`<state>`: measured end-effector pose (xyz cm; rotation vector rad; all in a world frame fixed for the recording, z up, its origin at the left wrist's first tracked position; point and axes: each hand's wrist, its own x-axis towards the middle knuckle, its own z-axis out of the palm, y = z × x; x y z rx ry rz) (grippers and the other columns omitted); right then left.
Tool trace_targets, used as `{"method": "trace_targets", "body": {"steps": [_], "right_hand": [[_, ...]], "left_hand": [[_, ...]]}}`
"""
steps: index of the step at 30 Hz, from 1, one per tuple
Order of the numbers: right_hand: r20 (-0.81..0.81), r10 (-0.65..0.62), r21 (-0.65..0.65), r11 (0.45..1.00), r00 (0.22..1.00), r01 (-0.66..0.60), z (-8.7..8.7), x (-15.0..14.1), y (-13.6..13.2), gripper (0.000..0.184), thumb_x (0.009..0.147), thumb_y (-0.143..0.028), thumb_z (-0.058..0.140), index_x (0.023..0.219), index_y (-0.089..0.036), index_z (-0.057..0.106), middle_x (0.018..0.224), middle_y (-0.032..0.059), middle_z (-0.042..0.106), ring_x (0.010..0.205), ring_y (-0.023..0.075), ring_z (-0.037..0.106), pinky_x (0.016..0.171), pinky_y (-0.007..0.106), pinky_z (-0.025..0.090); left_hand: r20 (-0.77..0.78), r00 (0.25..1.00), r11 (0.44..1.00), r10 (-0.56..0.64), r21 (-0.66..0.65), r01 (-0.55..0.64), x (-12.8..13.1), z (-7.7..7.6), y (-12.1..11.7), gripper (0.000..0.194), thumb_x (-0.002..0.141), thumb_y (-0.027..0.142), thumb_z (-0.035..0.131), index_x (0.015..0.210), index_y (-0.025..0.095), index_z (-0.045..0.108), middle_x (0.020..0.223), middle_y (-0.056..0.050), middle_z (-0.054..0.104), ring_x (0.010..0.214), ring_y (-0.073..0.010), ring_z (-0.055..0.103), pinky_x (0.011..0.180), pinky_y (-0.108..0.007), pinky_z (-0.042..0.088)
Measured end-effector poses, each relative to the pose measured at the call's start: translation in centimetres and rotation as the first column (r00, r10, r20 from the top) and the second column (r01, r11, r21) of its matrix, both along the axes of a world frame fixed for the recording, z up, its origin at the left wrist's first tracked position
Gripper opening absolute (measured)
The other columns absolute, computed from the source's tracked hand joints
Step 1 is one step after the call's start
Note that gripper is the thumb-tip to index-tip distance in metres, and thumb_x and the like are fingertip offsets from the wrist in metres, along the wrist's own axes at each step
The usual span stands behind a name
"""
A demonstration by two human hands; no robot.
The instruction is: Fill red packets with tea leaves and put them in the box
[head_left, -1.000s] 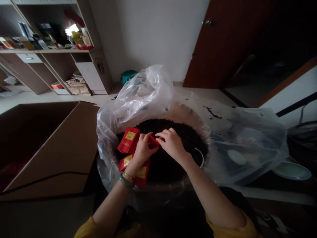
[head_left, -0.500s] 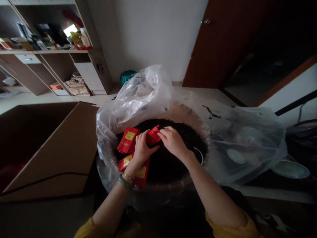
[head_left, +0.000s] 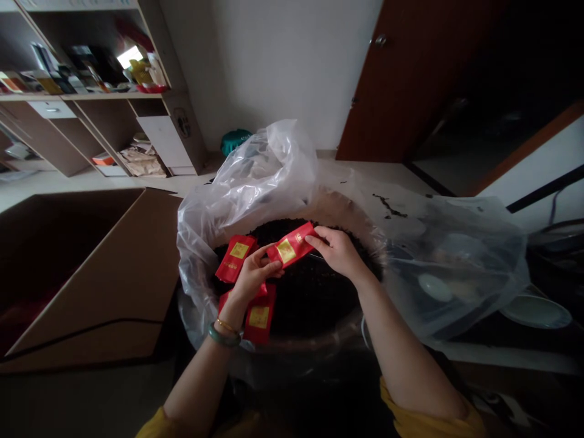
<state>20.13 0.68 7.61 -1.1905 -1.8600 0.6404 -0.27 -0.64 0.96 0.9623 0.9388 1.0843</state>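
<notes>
Holding: 1 red packet (head_left: pixel 296 243), gold print & yellow label facing up, tilted over the dark loose stuff (head_left: pixel 314 304) in 1 round tub (head_left: pixel 347 210).
L hand (head_left: pixel 255 274): thumb & fingers clamped on packet's lower-left end.
R hand (head_left: pixel 337 250): thumb & fingers clamped on its upper-right end; hands apart, packet btwn them.
Packet stack (head_left: pixel 233 260): 1, on the dark stuff, just beside L hand; same red w/ yellow label.
Lower packets (head_left: pixel 258 319): prob. 2 or more, light's poor & L wrist covers part; they overlap at tub's near-left side.
Bangles: 2 on L wrist, 1 gold (head_left: pixel 227 327), 1 green (head_left: pixel 223 336).
Plastic liner (head_left: pixel 274 176): 1, bunched up at tub's far-left side.
Cardboard box (head_left: pixel 104 286): 1, open, left of tub.
Door (head_left: pixel 410 79): 1, reddish-brown, far right.
Changed vs 0.5 s ago: packet was bunched up btwn the hands, yellow label out of sight; now stretched flat, label showing. L hand a bit lower, R hand slightly farther right. Stack & box same spots.
</notes>
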Motion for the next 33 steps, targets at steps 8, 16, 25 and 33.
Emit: {"method": "trace_targets", "body": {"steps": [8, 16, 25, 33], "right_hand": [[-0.006, -0.051, -0.057, 0.997, 0.999, 0.051, 0.1, -0.1, -0.1, 0.035, 0.085, -0.046, 0.049, 0.066, -0.017, 0.057, 0.062, 0.0005, 0.058, 0.060, 0.0142, 0.052, 0.059, 0.025, 0.039], [-0.187, -0.020, -0.143, 0.990, 0.982, -0.008, -1.0, -0.9, 0.2, 0.047, 0.084, -0.058, 0.047, 0.063, -0.017, 0.059, 0.058, -0.0003, 0.056, 0.058, 0.0148, 0.053, 0.055, 0.025, 0.040], [0.404, -0.076, 0.190, 0.982, 0.912, -0.002, -1.3, -1.3, -0.3, 0.027, 0.090, -0.030, 0.052, 0.071, -0.020, 0.068, 0.081, 0.0067, 0.071, 0.107, 0.0249, 0.059, 0.102, 0.047, 0.033], [0.467, 0.045, 0.195, 0.969, 0.883, -0.153, -1.6, -2.8, -1.0, 0.018, 0.092, -0.023, 0.050, 0.087, -0.018, 0.066, 0.089, 0.0055, 0.071, 0.089, 0.0171, 0.064, 0.106, 0.047, 0.031]], "left_hand": [[0.008, 0.995, 0.994, 0.103, 0.024, -0.103, 0.9, 0.0, -0.4, 0.043, 0.058, 0.044, 0.081, 0.082, 0.014, 0.063, 0.070, -0.001, 0.068, 0.065, -0.0147, 0.067, 0.058, -0.025, 0.056], [0.184, 0.977, 0.993, 0.108, -0.064, -0.098, 1.8, -0.5, -1.0, 0.047, 0.064, 0.058, 0.072, 0.080, 0.015, 0.065, 0.073, -0.002, 0.068, 0.070, -0.0156, 0.065, 0.063, -0.028, 0.056], [-0.213, 0.967, 0.971, 0.138, 0.223, -0.089, 1.2, 0.0, -0.5, 0.072, 0.059, 0.029, 0.082, 0.125, 0.022, 0.055, 0.125, -0.010, 0.061, 0.116, -0.0257, 0.055, 0.092, -0.036, 0.047], [-0.193, 0.977, 0.979, -0.088, 0.166, 0.121, 2.3, 0.7, -0.6, 0.036, 0.061, 0.033, 0.080, 0.087, 0.013, 0.067, 0.081, -0.003, 0.070, 0.073, -0.0160, 0.063, 0.069, -0.027, 0.051]]}}
